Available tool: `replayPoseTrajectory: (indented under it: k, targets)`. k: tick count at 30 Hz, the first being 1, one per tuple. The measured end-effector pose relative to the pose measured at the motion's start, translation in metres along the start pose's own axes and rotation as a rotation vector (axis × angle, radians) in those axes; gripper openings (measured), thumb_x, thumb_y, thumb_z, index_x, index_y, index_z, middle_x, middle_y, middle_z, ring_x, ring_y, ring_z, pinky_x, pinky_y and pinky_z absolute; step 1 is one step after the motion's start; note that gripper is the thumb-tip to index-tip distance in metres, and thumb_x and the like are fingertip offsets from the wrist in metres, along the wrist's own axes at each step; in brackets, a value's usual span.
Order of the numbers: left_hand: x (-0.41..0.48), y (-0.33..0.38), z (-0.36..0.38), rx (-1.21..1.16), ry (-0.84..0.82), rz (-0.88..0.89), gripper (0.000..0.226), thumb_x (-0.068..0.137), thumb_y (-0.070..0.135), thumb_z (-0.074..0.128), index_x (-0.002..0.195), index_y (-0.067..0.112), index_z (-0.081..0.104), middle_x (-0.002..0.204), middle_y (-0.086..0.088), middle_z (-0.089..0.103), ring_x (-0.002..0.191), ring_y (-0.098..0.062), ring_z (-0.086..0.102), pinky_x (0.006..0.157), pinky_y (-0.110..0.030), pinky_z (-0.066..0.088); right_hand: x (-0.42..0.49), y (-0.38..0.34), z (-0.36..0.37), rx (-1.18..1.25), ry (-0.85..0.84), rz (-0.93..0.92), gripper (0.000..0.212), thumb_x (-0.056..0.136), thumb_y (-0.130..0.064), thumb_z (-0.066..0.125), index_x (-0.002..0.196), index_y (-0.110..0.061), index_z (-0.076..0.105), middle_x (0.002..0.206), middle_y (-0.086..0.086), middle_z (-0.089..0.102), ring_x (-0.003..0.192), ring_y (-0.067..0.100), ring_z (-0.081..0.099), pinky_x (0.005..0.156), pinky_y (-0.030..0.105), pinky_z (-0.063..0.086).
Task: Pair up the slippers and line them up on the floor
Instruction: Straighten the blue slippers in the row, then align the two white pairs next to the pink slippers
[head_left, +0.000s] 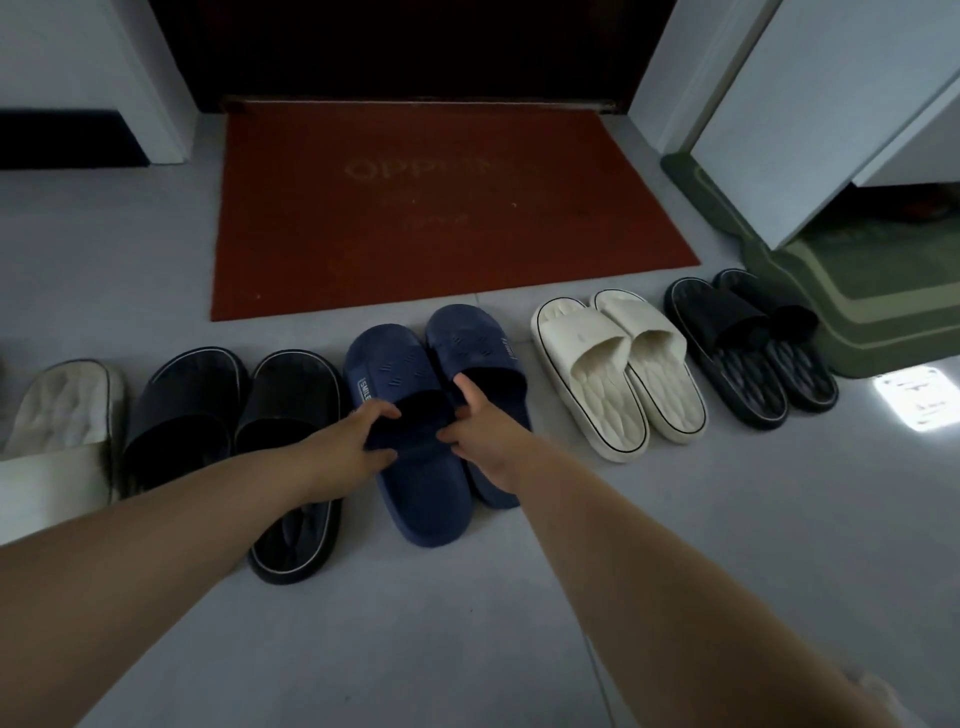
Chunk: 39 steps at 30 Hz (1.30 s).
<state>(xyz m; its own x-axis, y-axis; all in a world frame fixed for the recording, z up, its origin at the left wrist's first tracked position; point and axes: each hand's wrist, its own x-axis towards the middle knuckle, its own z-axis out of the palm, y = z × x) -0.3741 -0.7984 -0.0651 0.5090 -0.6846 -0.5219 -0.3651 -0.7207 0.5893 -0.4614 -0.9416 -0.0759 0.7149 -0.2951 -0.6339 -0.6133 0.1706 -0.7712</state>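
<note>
The left navy slipper (423, 499) and the right navy slipper (467, 340) lie side by side on the grey floor (519, 623), in the middle of a row of slippers, with their inner edges touching. The heel of the left navy slipper sits nearer the camera than that of its mate.

- Left hand (358, 441): thumb above and fingers below, pinching the rear edge of the left navy slipper's strap.
- Right hand (485, 441): fingers curled at the inner side of the right navy slipper, thumb laid up against its strap. The fingertips are tucked between the two slippers, so their exact hold is hidden.

To the left of the navy pair stands a black pair (239, 410), its slippers just beside each other; the left forearm crosses over the nearer one. Farther left, at the frame edge, lies a single white slipper (62, 415). To the right of the navy pair stands a white pair (618, 364), its slippers touching, then another black pair (753, 348), also touching — this pair rests against the edge of a green mat (872, 322).

All toes point toward a red doormat (441, 208), which lies before a dark door (415, 41). A white cabinet (831, 104) stands over the green mat.
</note>
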Motion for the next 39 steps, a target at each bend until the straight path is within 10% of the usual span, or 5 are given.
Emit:
replayPoseTrajectory:
  k: [8,19,26,31,39]
  targets:
    - [0.007,-0.006,-0.003,0.031,-0.036,-0.002,0.057,0.096,0.02,0.047,0.148,0.019,0.023,0.16,-0.001,0.001,0.146,-0.016,0.018,0.115,-0.021,0.015,0.009,0.01,-0.009,-0.002,0.054,0.038,0.085,0.088,0.005,0.049,0.149,-0.032,0.005,0.149,0.009,0.033,0.13,0.026,0.041,0.11,0.045,0.037]
    - [0.001,-0.004,-0.047,0.138,-0.065,-0.031,0.047,0.091,0.024,0.058,0.136,0.019,0.046,0.144,-0.003,0.045,0.13,-0.02,0.045,0.108,-0.028,0.035,-0.007,0.009,0.032,-0.285,0.556,-0.007,0.036,0.087,-0.013,0.051,0.122,-0.008,0.043,0.13,0.016,0.042,0.117,0.036,0.047,0.097,0.04,0.04]
    - [-0.04,-0.106,-0.1,0.134,0.347,-0.325,0.047,0.079,0.01,0.062,0.125,0.011,0.053,0.126,-0.017,0.058,0.114,-0.033,0.057,0.099,-0.036,0.046,-0.027,0.005,0.121,-0.759,0.034,-0.28,0.041,0.087,-0.009,0.048,0.121,-0.031,0.057,0.151,0.005,0.019,0.14,0.025,0.019,0.112,0.029,0.023]
    - [-0.056,-0.144,-0.096,0.109,0.267,-0.466,0.052,0.086,0.018,0.058,0.135,0.01,0.042,0.132,-0.017,0.053,0.118,-0.033,0.054,0.097,-0.035,0.046,0.0,-0.002,0.15,-0.956,0.015,-0.128,0.065,0.09,-0.021,0.048,0.148,-0.02,0.019,0.159,0.006,-0.004,0.145,0.03,0.012,0.116,0.035,0.02]
    - [-0.048,-0.155,-0.078,-0.135,0.201,-0.286,0.068,0.093,0.006,0.043,0.15,0.019,0.009,0.159,-0.004,0.015,0.142,-0.028,0.029,0.116,-0.039,0.028,0.006,-0.021,0.144,-1.074,0.015,-0.011,0.064,0.084,-0.02,0.056,0.143,-0.016,0.031,0.156,0.001,0.011,0.137,0.023,0.035,0.111,0.034,0.033]
